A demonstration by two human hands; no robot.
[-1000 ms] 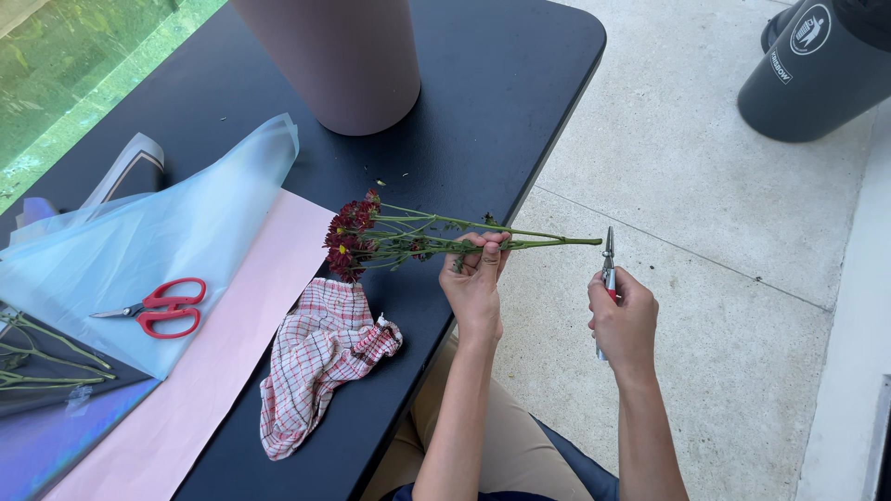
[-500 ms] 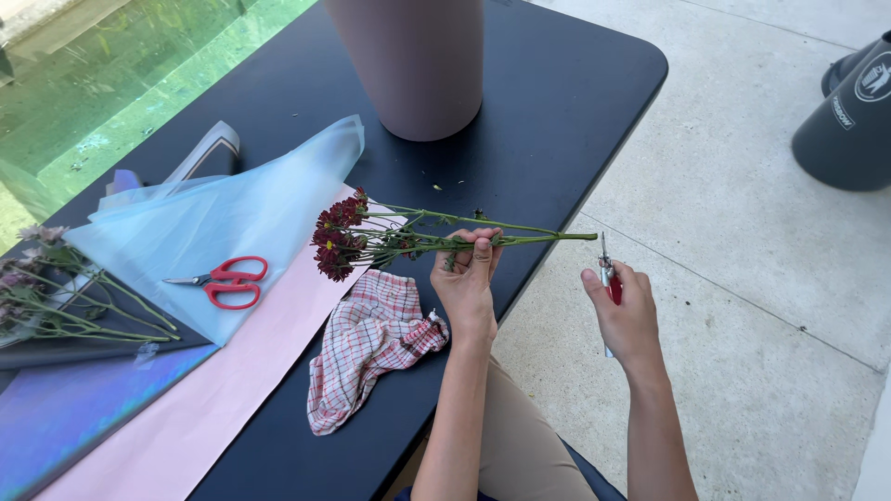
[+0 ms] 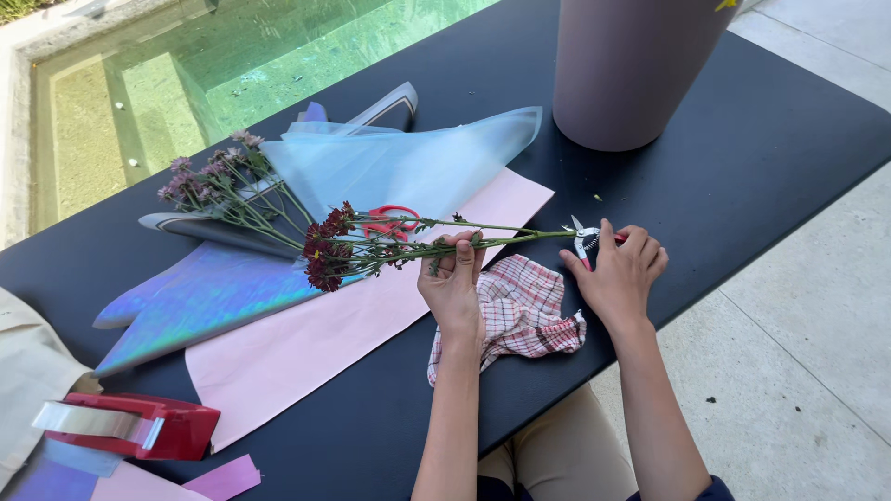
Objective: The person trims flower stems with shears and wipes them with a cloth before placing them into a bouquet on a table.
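Your left hand (image 3: 453,283) pinches the dark red flower stems (image 3: 418,239) level above the counter (image 3: 742,167), so your right hand (image 3: 617,269), fingers closed around the snips (image 3: 583,239), reaches the stem ends.

Flower stems (image 3: 408,243) lie across the paper sheet (image 3: 306,343) on the table (image 3: 761,158); cloth (image 3: 520,311) sits between both hands. Vase (image 3: 631,74) stands behind; tape dispenser (image 3: 130,427) lies at the near left.
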